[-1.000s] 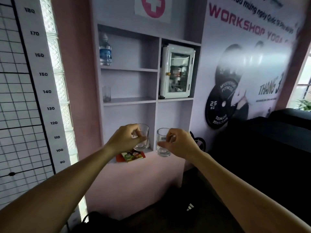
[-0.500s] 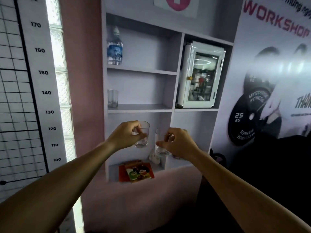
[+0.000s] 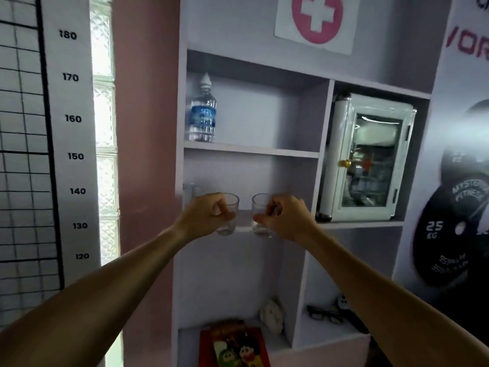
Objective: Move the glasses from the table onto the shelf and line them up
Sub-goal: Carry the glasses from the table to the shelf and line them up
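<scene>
Clear glass is what I have in each hand: my left hand (image 3: 205,217) grips one tumbler (image 3: 229,218) from its left side, fingers curled round the wall, and my right hand (image 3: 284,218) grips a second tumbler (image 3: 260,219) from its right side in the same pinch. Both tumblers are upright, side by side with a small gap between them, held in the air right in front of the middle shelf (image 3: 244,228); their bases sit level with its front edge, and I cannot tell whether either one touches the board. Behind my left hand, at the far left of that same shelf, a third glass (image 3: 191,193) stands partly hidden. On the shelf above, a water bottle (image 3: 202,116) with a blue label stands at the left. To the right, in the next compartment, sits a small white cabinet (image 3: 370,158) with a glass door and a brass knob. Below, on the bottom shelf, lies a red box (image 3: 234,345), and a pair of black spectacles (image 3: 324,313) rests in the compartment beside it. Above the shelving hangs a red cross sign (image 3: 316,18).
</scene>
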Action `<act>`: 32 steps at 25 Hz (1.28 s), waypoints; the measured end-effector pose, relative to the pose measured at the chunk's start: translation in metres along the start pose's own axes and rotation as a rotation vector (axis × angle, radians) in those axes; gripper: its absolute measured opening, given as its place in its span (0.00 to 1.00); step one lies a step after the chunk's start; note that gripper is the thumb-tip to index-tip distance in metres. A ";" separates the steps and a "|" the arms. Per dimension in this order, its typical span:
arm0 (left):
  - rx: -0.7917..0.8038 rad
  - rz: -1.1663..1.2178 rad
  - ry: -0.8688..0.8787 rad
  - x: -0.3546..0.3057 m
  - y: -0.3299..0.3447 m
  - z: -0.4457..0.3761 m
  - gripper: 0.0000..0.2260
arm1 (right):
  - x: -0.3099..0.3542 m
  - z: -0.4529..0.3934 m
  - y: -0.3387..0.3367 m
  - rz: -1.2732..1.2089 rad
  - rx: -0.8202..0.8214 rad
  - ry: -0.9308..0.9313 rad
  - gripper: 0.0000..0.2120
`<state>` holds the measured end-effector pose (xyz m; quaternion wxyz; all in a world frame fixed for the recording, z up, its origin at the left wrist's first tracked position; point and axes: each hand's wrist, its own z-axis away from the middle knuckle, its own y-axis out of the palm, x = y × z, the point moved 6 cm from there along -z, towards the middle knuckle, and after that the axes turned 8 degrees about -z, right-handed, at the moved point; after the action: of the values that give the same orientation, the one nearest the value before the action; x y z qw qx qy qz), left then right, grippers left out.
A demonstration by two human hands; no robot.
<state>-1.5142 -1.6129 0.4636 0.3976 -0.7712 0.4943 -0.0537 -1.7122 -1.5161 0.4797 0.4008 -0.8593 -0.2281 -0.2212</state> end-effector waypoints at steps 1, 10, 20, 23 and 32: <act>-0.016 0.000 -0.013 0.006 0.001 -0.004 0.16 | -0.002 -0.009 0.005 -0.003 0.005 -0.004 0.16; -0.045 -0.048 -0.121 0.031 0.020 -0.024 0.12 | -0.028 -0.065 0.050 -0.070 0.095 -0.109 0.15; -0.067 -0.008 -0.289 0.049 0.044 -0.038 0.08 | -0.055 -0.104 0.074 -0.182 0.156 -0.191 0.14; -0.151 -0.081 -0.298 0.046 0.044 -0.035 0.19 | -0.062 -0.111 0.078 -0.212 0.185 -0.220 0.14; -0.423 -0.312 -0.333 0.030 0.042 0.001 0.30 | -0.068 -0.113 0.088 -0.262 0.207 -0.277 0.15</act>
<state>-1.5285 -1.6444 0.4260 0.2907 -0.9015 0.2984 0.1172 -1.7389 -1.6705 0.4555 0.4194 -0.7988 -0.4121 -0.1268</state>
